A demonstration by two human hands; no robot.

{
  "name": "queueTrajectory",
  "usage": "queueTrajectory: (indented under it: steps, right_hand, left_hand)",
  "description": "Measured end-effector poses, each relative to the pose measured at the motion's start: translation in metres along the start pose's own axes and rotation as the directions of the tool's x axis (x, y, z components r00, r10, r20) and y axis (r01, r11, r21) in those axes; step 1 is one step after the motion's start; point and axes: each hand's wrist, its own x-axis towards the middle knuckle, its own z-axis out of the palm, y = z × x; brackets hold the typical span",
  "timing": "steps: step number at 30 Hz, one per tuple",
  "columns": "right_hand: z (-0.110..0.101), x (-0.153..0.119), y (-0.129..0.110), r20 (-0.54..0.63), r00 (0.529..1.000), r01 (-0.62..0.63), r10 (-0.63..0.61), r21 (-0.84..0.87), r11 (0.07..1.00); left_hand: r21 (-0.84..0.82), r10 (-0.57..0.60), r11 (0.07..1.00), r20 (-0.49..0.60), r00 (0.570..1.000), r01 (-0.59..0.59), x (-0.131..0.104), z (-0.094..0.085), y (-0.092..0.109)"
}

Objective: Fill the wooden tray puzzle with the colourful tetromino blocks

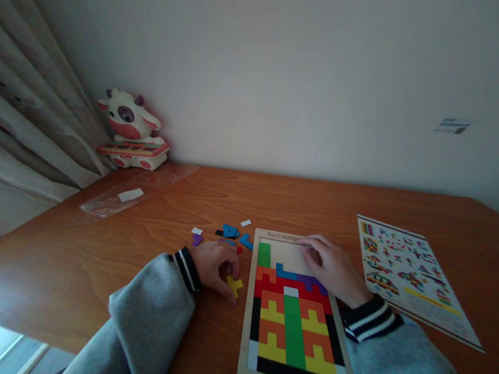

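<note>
A wooden tray puzzle lies on the table, filled in its lower part with red, orange, yellow, green, black, white, blue and purple block pieces; bare wood shows near the top. Left of the tray, my left hand curls its thumb and forefinger around a yellow cross-shaped puzzle piece. My right hand rests over the tray's upper right, its fingertips drawn together near the top rim; whatever they hold, if anything, is hidden. Beyond my left hand lie loose pieces, among them a blue one and a purple one.
A printed pattern sheet lies right of the tray. At the back left sits a cow toy with a keyboard, with a clear plastic bag before it. A curtain hangs at the left. The wall stands behind the table.
</note>
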Motion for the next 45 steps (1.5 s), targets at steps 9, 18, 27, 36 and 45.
queueTrajectory:
  steps: [9,18,27,36,45]
  right_hand:
    - [0.000,0.000,0.000,0.018,1.000,0.004,-0.004,-0.002,1.000]
    - [-0.003,0.002,-0.011,-0.013,0.998,-0.054,0.056,0.138,0.989]
    - [0.008,0.004,-0.056,0.297,0.947,-0.301,0.126,0.673,0.675]
    - [0.025,0.005,-0.026,0.092,0.972,-0.228,0.214,0.557,0.799]
    - [0.041,0.009,-0.022,0.087,0.987,-0.160,0.135,0.438,0.885]
  left_hand:
    - [0.043,0.072,0.997,-0.103,0.992,-0.068,-0.001,-0.004,0.002]
    - [0.293,0.139,0.956,-0.404,0.904,-0.016,0.009,0.004,-0.003]
    - [0.402,0.317,0.907,-0.455,0.832,-0.125,0.034,0.041,0.030]
    - [0.385,0.201,0.921,-0.354,0.913,-0.054,0.038,0.045,0.027]
    - [0.359,0.142,0.933,-0.322,0.936,-0.018,0.037,0.045,0.028]
